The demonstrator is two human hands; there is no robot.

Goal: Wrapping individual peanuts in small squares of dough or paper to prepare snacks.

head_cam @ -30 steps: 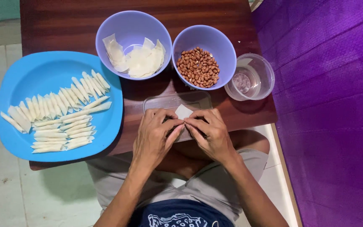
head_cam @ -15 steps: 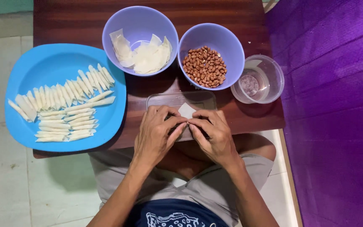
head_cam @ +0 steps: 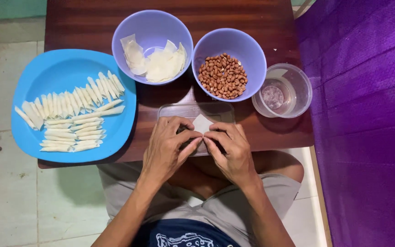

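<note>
My left hand (head_cam: 168,145) and my right hand (head_cam: 230,148) meet fingertip to fingertip over a clear plastic lid (head_cam: 184,110) at the table's near edge. Together they pinch a small white pastry wrapper (head_cam: 202,123); one corner sticks up past the fingers, the rest is hidden under them. Beyond the hands, a purple bowl (head_cam: 148,25) holds loose white wrappers (head_cam: 158,64). Another purple bowl (head_cam: 252,52) beside it holds peanuts (head_cam: 222,77).
A blue plate (head_cam: 60,68) at the left carries several thin rolled pastry sticks (head_cam: 72,116). A clear plastic cup (head_cam: 283,91) with a little water stands at the right of the dark wooden table (head_cam: 92,23). A purple mat (head_cam: 366,114) lies right; tiled floor left.
The hands stay on the wrapper, with the fingers drawn closer together over it. The view has shifted a little; bowls and plate are unmoved.
</note>
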